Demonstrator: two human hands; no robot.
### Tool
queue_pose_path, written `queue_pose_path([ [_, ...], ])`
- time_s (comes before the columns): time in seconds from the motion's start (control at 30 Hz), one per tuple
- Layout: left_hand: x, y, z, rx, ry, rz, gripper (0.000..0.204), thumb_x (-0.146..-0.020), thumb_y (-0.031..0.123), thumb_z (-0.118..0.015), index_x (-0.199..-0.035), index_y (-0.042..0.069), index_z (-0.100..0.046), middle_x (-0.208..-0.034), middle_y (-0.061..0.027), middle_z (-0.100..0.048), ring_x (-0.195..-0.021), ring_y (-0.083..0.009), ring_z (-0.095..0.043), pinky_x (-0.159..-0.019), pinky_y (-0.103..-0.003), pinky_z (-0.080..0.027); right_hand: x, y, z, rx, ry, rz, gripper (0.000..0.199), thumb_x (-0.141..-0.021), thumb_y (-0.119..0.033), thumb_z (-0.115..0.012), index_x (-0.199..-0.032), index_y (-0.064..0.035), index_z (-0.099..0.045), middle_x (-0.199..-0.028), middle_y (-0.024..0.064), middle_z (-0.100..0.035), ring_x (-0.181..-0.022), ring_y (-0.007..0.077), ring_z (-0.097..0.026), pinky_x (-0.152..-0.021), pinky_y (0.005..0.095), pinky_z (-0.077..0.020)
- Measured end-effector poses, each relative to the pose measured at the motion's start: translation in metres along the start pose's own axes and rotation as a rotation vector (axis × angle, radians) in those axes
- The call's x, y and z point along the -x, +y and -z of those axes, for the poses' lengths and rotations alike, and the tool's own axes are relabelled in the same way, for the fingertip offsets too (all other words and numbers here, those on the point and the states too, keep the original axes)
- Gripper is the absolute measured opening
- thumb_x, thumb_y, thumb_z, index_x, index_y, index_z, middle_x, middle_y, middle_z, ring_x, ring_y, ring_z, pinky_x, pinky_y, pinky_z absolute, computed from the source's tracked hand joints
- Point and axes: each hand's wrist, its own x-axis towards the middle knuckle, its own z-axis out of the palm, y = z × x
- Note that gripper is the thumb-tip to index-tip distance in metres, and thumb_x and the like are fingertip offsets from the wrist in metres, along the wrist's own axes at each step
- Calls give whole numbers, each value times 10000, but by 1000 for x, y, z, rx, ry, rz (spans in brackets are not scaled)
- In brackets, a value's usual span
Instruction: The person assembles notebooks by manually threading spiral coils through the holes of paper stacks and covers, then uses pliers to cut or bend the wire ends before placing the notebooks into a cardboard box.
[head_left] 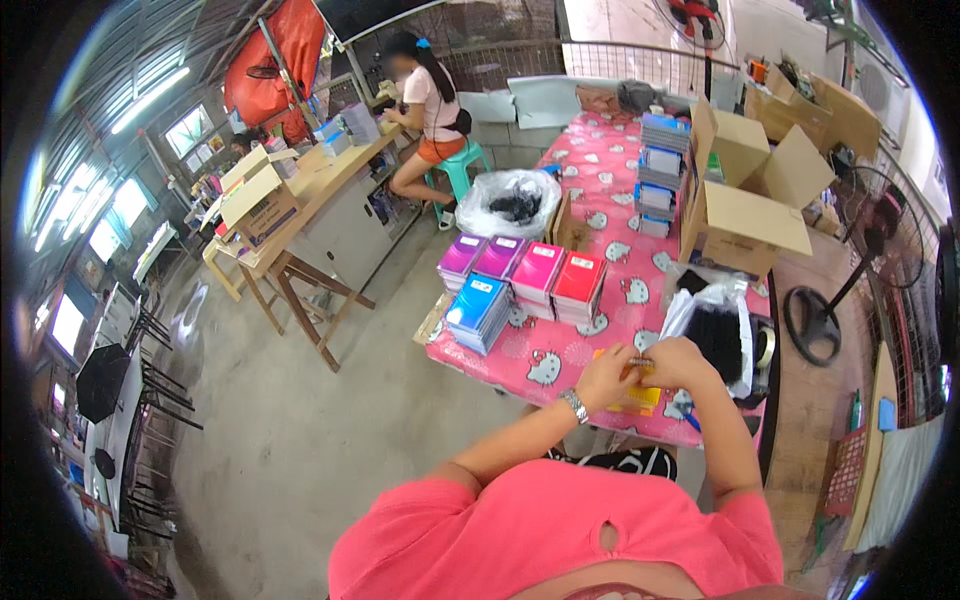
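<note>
My left hand (607, 376) and my right hand (676, 362) meet over the near edge of a pink patterned table (560, 350). Together they pinch a small striped item (640, 362), too small to identify. Under the hands lies a yellow-orange stack of flat packs (640, 398). A silver watch sits on my left wrist. A white plastic bag with dark contents (722, 335) stands just right of my right hand.
Stacks of purple, pink, red and blue booklets (520, 280) fill the table's left part. Open cardboard boxes (745, 205) stand at the far right, beside blue stacks (658, 170). A seated person (430, 110) works at a wooden bench (300, 215). A floor fan (830, 300) stands on the right.
</note>
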Motion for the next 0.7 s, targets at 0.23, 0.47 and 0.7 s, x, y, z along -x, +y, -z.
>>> queue_pose_path([
  [0.23,3,0,-10,98,71,-9,256,-804,130,-614,-1030,52,-522,-960,-171,-557,-847,-397,-577,-690,-458,-480,1,-1,-9,5,15,-77,357,-669,-389,-700,-882,-103,-713,-743,147,-684,-714,342,-678,-705,434,-545],
  [0.47,2,-1,-8,144,81,-56,225,-822,106,-646,-1010,29,-551,-945,-183,-578,-855,-373,-597,-697,-422,-494,4,-5,-39,3,343,16,296,-721,-309,-688,-891,-68,-700,-741,147,-678,-709,340,-667,-752,417,-507],
  [0.7,6,-15,-7,303,171,141,224,-867,126,-639,-1062,24,-599,-868,-176,-635,-760,-328,-635,-659,-383,-500,69,63,-135,-503,895,-568,254,-761,-241,-725,-917,-57,-645,-936,146,-635,-921,314,-606,-820,440,-466],
])
